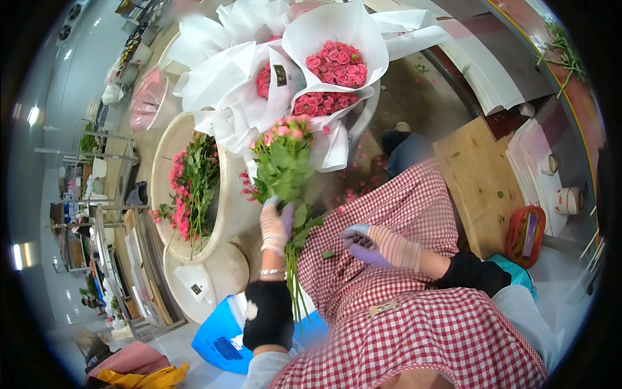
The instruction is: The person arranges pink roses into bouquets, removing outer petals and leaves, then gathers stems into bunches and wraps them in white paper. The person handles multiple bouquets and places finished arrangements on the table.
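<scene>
To the left of the right hand (pixel 376 247), apart from its half-curled fingers (nothing seen in them): flower bunch (pixel 282 170), long axis running away from the body, blooms far, stem ends near. Left hand (pixel 275 228) nearer, closed around its stems. Beyond blooms: white wrapping (pixel 217 81), black rectangular label (pixel 280 75), print illegible. Nearer the body: blue bag (pixel 210 338), dark printed panel.

There are two hands (pixel 275 227), one held bouquet (pixel 283 162) and two black cuffs (pixel 267 314).

Red-and-white checked apron (pixel 414 334); purple-thumbed striped gloves (pixel 403 250) on left hand (pixel 275 225) and right hand (pixel 376 245); black cuffs (pixel 269 318); pale sleeves (pixel 528 324); silvery bracelet (pixel 272 271) on the left wrist.
</scene>
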The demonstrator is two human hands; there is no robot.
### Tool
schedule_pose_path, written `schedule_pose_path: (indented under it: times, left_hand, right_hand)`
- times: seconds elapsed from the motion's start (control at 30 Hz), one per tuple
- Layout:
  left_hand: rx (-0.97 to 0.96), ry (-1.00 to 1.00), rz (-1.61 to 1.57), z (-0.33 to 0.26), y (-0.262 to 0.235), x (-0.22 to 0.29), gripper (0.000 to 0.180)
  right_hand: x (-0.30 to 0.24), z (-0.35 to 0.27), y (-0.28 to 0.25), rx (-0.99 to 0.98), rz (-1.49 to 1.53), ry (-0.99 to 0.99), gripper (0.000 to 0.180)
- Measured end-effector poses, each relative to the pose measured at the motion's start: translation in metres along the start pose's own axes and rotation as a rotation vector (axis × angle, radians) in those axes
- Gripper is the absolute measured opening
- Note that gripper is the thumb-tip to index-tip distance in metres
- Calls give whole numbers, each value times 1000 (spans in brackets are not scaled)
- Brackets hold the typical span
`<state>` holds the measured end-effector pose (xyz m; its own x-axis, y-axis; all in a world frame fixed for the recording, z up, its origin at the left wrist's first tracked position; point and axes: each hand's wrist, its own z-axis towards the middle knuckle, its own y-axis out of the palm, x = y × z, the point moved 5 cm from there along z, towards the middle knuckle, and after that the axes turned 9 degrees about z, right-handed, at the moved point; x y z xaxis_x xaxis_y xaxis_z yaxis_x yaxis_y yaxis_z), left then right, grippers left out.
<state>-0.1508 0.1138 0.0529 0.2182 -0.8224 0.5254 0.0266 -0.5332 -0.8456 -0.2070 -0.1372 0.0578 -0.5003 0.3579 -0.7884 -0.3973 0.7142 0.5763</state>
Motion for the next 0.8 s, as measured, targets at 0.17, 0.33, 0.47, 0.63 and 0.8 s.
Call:
schedule_pose_path:
  times: [0.17,0.33,0.47,0.63,0.8]
  left_hand:
    - [-43,-208,-902,-58,-29,18,33]
    - [179,-400,-543,-47,-17,-72,36]
    - [279,-503,-837,-37,-12,-103,37]
    - [91,-246,-766,-39,-15,-94,39]
    - [55,-199,-813,-84,-49,-9,38]
  right_hand:
    - [0,12,-6,30,197,75,19]
    - [-3,23,-3,-49,-109,-38,25]
    - [4,19,-3,-69,-185,-87,25]
    - [8,14,-5,-41,-166,-23,24]
    - [9,20,-1,-79,-133,33,29]
